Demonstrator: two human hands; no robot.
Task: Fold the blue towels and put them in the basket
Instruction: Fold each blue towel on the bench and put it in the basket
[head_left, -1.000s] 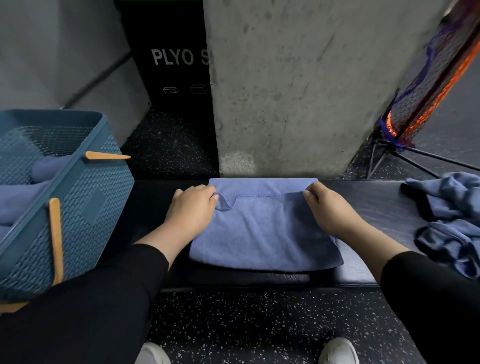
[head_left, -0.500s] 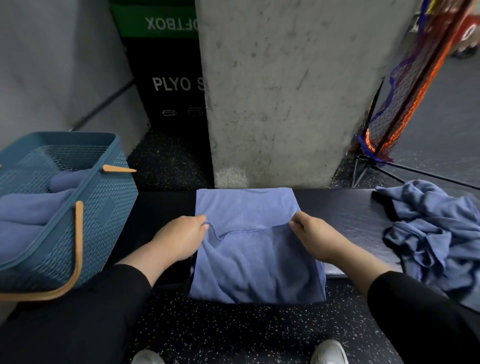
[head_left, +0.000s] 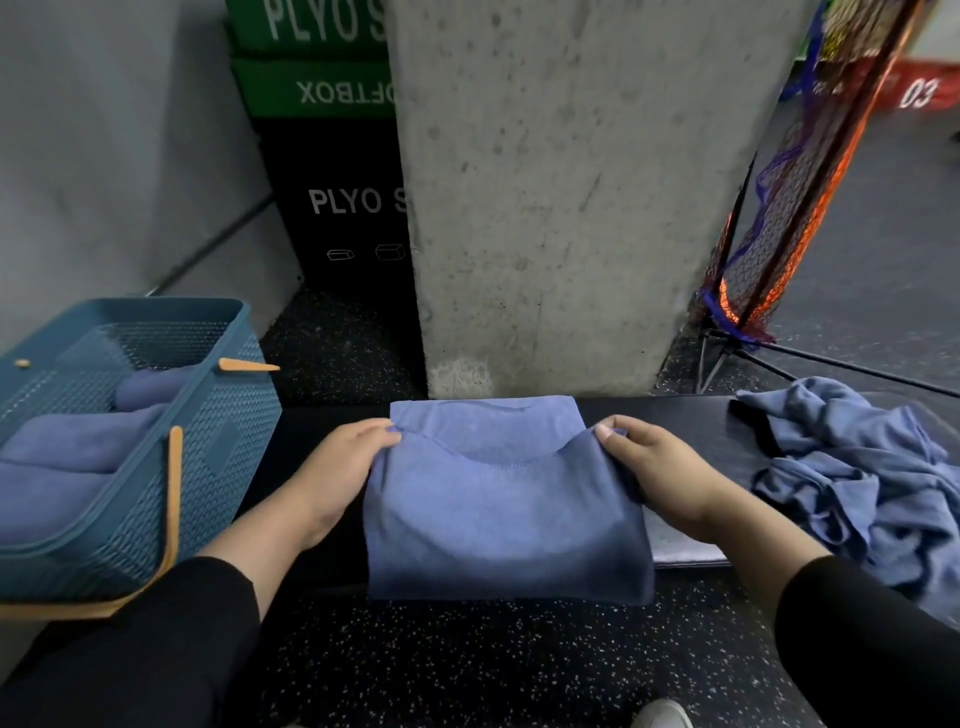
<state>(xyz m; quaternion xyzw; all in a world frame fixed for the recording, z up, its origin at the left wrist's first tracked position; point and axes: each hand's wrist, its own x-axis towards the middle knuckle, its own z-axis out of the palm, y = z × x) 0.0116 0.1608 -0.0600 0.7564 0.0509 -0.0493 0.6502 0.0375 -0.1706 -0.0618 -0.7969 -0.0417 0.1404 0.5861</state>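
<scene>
A folded blue towel lies across the dark bench, its near part hanging over the front edge. My left hand pinches the upper layer's left corner and my right hand pinches its right corner. The edge between them sags in a curve. The teal basket with orange handles stands on the left end and holds several folded blue towels. A heap of crumpled blue towels lies on the bench to the right.
A concrete pillar rises right behind the bench. Black and green plyo boxes stand behind it on the left. An orange and blue net on a stand leans at the right. Speckled black floor lies below.
Both hands have drawn the towel's upper layer toward me, so its near part now hangs over the bench's front edge. The view has tilted upward.
</scene>
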